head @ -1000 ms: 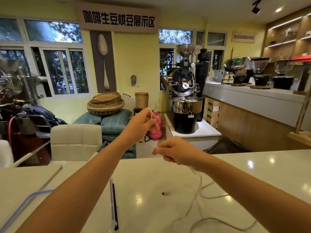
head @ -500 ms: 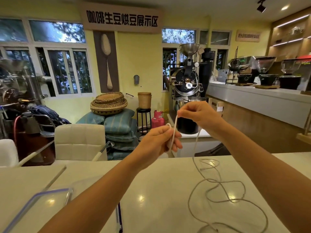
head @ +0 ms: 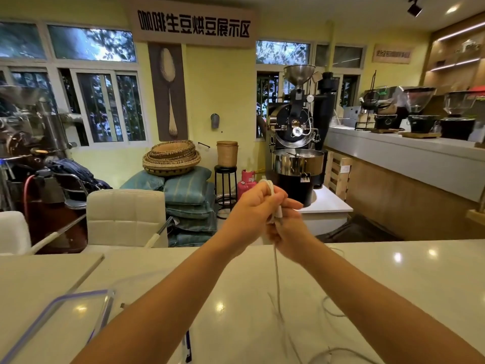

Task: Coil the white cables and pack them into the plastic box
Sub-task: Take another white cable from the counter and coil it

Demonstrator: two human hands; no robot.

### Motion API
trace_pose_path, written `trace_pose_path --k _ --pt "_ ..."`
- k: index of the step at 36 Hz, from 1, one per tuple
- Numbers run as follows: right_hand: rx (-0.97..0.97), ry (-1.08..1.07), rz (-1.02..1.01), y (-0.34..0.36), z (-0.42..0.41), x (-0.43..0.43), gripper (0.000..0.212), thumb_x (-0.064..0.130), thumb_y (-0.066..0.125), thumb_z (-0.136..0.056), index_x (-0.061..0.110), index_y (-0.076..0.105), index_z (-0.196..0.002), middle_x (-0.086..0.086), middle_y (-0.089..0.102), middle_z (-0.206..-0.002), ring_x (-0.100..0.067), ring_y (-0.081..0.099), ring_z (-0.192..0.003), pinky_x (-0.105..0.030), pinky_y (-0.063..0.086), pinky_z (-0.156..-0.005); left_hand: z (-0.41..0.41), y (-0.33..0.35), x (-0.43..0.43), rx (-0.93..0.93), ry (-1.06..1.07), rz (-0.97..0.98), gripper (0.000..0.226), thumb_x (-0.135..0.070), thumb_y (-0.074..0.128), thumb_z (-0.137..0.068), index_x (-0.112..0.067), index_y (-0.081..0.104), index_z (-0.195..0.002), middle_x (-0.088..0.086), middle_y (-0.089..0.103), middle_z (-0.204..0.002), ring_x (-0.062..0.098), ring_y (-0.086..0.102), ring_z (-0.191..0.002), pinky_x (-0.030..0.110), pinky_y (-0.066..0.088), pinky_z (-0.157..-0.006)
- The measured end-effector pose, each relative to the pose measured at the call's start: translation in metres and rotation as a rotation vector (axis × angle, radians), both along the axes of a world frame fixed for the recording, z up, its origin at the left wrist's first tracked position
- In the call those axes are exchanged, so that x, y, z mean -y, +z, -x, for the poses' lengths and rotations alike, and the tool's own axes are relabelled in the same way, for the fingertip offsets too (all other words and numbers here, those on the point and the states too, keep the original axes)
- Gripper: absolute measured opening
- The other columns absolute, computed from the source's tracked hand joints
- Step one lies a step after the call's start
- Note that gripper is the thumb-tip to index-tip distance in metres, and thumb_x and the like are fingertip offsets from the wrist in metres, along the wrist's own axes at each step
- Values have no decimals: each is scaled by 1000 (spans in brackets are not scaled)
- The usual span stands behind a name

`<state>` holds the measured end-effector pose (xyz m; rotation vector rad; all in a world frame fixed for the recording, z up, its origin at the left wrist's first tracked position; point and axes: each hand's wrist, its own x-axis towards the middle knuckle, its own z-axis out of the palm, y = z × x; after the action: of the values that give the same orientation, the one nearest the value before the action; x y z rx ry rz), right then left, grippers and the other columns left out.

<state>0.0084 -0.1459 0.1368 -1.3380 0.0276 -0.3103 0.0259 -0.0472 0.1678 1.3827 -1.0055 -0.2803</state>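
Both my hands are raised above the far edge of the white table [head: 393, 279] and pressed together. My left hand [head: 253, 208] is closed around a small bundle of white cable loops that sticks out above its fingers. My right hand [head: 287, 229] sits just under it, pinching the same white cable [head: 277, 279]. From there the cable hangs straight down and trails in loose curls over the table to the right. The clear plastic box [head: 105, 306] with a purple-blue rim lies at the lower left, partly hidden by my left forearm.
A pen [head: 188, 348] lies on the table under my left forearm. Two pale chairs [head: 126, 216] stand behind the table. Beyond are stacked cushions, woven baskets, a black stool, a pink gas cylinder and a coffee roaster [head: 296, 143]. A long counter runs along the right.
My right hand came down from above to meet my left hand, laying another loop of cable into it. Less loose cable lies on the table now.
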Motion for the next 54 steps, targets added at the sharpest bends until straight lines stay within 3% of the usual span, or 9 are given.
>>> trace_pose_path --k 7,11,15,20,28,34,38,42,54 --pt "-301 237 333 -18 22 -19 25 24 41 -96 20 63 -83 2 45 -57 -6 31 -45 -17 22 -41 -31 -1 -2 166 212 -69 17 -9 38 -95 -13 43 -79 4 64 -83 13 65 -77 26 55 -75" --pt "-275 134 780 0 32 -11 26 23 41 -96 14 66 -93 4 42 -56 -5 32 -46 -14 26 -43 -41 -5 -7 273 318 -186 25 -9 37 -96 -17 39 -72 -3 59 -78 8 61 -75 8 50 -61" --pt "-170 142 1083 24 41 -3 26 23 47 -92 8 66 -100 0 54 -71 -7 43 -62 -15 34 -56 -45 -17 -7 366 373 -370 23 -11 35 -96 -12 40 -74 -2 58 -78 8 57 -71 15 43 -64" --pt "-17 32 1247 56 37 15 19 21 53 -89 12 65 -77 7 48 -54 -1 40 -39 -7 33 -40 -23 -27 -6 135 178 -308 27 -13 29 -97 -9 42 -74 1 56 -67 -7 55 -48 7 42 -48" --pt "106 12 794 68 26 49 19 6 59 -83 12 59 -65 1 55 -63 8 55 -48 -2 43 -49 17 -26 -5 -181 -110 -42 39 -19 21 -98 -11 50 -74 1 64 -49 12 57 -49 33 44 -68" --pt "68 67 398 32 13 47 26 38 59 -70 15 52 -61 5 45 -50 -7 38 -46 -14 36 -47 28 -16 -3 -181 -174 46 38 -20 20 -98 -11 50 -76 -1 61 -48 9 54 -47 20 45 -55" --pt "44 131 145 6 7 30 38 31 45 -89 19 64 -58 -12 46 -63 -21 44 -57 -26 43 -54 28 -11 -1 -154 -177 89 35 -19 24 -97 -11 50 -75 -1 63 -54 8 56 -51 19 46 -56" --pt "-42 110 -3 -11 9 4 55 36 32 -95 21 59 -50 2 46 -47 -7 38 -46 -21 26 -49 21 -9 0 -92 -53 96 35 -21 27 -97 -14 52 -73 -3 66 -60 6 59 -55 18 47 -55" --pt "-201 105 790 -5 31 -19 24 17 40 -96 9 61 -88 2 44 -58 -7 37 -50 -13 33 -47 -21 -15 3 122 317 -41 27 -19 28 -98 -11 46 -80 -4 64 -84 13 63 -82 24 50 -80"
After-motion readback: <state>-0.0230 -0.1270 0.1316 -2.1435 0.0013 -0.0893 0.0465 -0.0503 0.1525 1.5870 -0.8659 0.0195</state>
